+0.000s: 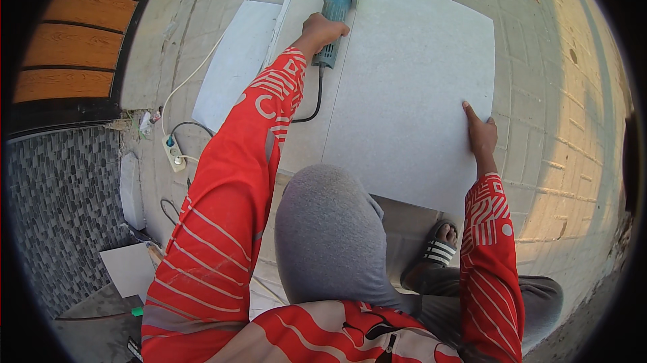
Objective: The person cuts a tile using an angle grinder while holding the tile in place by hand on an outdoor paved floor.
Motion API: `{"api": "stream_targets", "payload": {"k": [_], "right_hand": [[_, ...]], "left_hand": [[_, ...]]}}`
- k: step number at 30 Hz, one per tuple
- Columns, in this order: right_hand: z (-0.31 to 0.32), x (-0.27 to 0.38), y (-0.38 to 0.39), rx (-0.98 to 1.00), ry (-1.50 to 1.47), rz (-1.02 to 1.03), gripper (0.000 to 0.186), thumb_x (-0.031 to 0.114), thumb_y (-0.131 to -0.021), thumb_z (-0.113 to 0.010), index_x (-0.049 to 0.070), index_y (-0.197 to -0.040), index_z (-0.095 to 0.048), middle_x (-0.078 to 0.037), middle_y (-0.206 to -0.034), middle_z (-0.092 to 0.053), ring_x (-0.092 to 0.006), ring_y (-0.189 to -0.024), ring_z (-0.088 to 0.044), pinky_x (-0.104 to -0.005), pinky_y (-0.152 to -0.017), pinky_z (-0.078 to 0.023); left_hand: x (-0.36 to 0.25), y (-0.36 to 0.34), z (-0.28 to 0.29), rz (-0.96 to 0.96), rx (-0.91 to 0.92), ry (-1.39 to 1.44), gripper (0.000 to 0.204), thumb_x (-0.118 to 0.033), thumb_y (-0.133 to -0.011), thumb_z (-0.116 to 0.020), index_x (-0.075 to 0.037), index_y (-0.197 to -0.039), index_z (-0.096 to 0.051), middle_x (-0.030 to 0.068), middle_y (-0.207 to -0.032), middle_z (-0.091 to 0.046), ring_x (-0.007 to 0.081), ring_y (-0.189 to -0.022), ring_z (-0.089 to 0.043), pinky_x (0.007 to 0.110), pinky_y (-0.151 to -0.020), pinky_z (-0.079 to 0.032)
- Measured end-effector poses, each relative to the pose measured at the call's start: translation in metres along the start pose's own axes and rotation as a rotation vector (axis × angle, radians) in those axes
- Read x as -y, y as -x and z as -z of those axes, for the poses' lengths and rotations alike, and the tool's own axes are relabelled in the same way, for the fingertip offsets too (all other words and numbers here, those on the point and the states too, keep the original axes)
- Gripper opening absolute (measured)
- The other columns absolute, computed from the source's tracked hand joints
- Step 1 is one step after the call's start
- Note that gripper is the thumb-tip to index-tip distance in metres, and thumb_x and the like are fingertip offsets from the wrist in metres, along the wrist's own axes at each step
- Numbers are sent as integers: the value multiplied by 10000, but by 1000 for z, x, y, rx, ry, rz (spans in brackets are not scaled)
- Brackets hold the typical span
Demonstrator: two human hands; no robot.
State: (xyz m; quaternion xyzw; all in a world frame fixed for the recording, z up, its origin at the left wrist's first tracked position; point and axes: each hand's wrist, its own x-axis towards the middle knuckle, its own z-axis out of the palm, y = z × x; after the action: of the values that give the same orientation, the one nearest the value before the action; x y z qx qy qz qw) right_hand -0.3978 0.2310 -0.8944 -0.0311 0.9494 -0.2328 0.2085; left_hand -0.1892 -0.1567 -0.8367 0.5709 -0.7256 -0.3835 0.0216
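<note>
My left hand (pixel 322 30) is wrapped around the body of a teal angle grinder (pixel 335 12). The grinder's metal head and disc point away from me, at the far end of a dark straight line across a large pale tile (pixel 414 86). From its rear a black cord runs back under my left sleeve. At the tile's right edge my right hand (pixel 482 136) lies with fingers stretched out, pressing on the rim and gripping nothing. Whether the disc is spinning cannot be made out.
Another pale slab (pixel 236 59) lies to the left. Beside my left arm sits a white power strip (pixel 174 154) with plugs and a cable (pixel 202 66) crossing the paving. My knee (pixel 330 228) is close to the tile's near edge; a sandalled foot (pixel 439 250) stands behind it.
</note>
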Motion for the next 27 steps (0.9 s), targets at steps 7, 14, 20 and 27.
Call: {"api": "stream_targets", "payload": {"k": [7,14,20,27], "right_hand": [[-8,-7,-7,-37,20,3,1288,831,-644,-734,-156,-1431,-479,-297,-1419,-576,-389,-1347,-555,-436,-1127,-430],[-8,-4,-7,-30,21,-3,1289,833,-647,-731,-159,-1430,-478,-304,-1425,-567,-397,-1352,-549,-435,-1130,-427],[-5,-5,-6,-43,26,4,1281,831,-649,-732,-159,-1424,-485,-305,-1417,-574,-396,-1348,-552,-432,-1127,-429],[-6,-7,-10,-42,24,14,1280,832,-648,-732,-158,-1421,-487,-303,-1419,-572,-394,-1348,-552,-434,-1130,-426]], "left_hand": [[6,2,-1,11,-6,3,638,-288,-673,-826,97,-1154,-662,218,-1120,-703,316,-991,-717,410,-818,-582],[10,2,-1,10,-13,1,624,-285,-672,-822,94,-1141,-660,215,-1110,-702,316,-982,-715,416,-809,-582],[11,6,-3,10,-6,14,625,-286,-672,-826,99,-1138,-668,224,-1128,-704,319,-1002,-716,413,-815,-580],[15,10,-2,9,-10,9,626,-287,-673,-828,98,-1141,-671,227,-1137,-703,318,-1007,-717,404,-821,-577]]}}
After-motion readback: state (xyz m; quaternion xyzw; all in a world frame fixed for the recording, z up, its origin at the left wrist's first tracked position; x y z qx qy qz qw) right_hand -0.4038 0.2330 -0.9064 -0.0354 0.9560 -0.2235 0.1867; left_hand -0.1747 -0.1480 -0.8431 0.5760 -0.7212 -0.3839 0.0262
